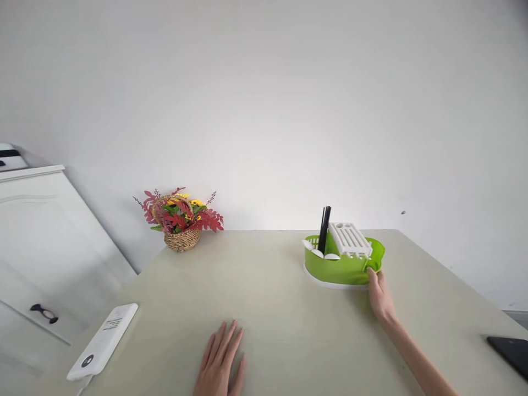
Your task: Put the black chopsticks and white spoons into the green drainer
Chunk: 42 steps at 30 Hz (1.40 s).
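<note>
A green dish drainer (342, 267) on a white base tray stands at the far right of the pale table (280, 308). It holds a white slotted rack (350, 239), black chopsticks (324, 229) standing upright and white spoons (317, 253). My right hand (379, 297) reaches out and grips the drainer's near right rim with its fingers closed on it. My left hand (220, 363) lies flat on the table near the front edge, fingers stretched out, holding nothing.
A wicker basket of red and yellow artificial flowers (181, 220) sits at the table's far left. A white power bank (104, 341) lies at the left edge. A dark phone (511, 352) lies at the right edge. A white cabinet (41, 247) stands to the left.
</note>
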Tool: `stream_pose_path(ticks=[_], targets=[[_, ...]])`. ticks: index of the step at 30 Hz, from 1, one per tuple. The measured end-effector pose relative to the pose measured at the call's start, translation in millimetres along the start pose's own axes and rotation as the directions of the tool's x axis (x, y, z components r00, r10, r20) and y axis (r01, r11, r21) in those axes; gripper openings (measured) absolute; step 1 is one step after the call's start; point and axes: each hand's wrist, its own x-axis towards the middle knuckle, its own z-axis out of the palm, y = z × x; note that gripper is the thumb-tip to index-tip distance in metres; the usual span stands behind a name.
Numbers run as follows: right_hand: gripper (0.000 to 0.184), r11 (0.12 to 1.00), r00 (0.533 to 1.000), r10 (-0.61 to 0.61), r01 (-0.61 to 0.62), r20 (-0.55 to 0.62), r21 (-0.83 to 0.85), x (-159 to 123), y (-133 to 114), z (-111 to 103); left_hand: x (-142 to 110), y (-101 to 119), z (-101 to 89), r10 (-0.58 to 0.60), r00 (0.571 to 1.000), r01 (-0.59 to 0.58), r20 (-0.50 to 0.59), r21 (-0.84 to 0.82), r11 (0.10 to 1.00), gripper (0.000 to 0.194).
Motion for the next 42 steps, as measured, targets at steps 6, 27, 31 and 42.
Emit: stream_pose_path(ticks=[6, 27, 31, 42], targets=[[0.08, 0.997, 0.995, -0.02, 0.013, 0.093, 0.077, -47.7, -23.9, 26.5, 19.1, 7.9, -15.1, -0.018, 1.0, 0.017, -0.005, -0.15, 0.989, 0.041], [0.09, 0.989, 0.94, 0.137, -0.149, 0.313, 0.012, -164.4, -37.1, 47.1, 300.8, 32.4, -35.3, -0.004, 0.952, 0.241, 0.305, -0.742, 0.625, 0.049], [0.087, 0.999, 0.953, 0.003, 0.013, 0.304, -0.05, -185.5, -26.7, 41.7, 299.2, 31.8, -35.3, 0.053, 0.97, 0.156, 0.237, -0.776, 0.611, 0.051], [0.079, 0.913, 0.94, -0.26, 0.313, 0.22, -0.26, -211.9, -19.0, 42.2, 304.1, 11.9, -43.0, -0.108, 0.977, 0.208, 0.183, -0.931, 0.301, 0.052]])
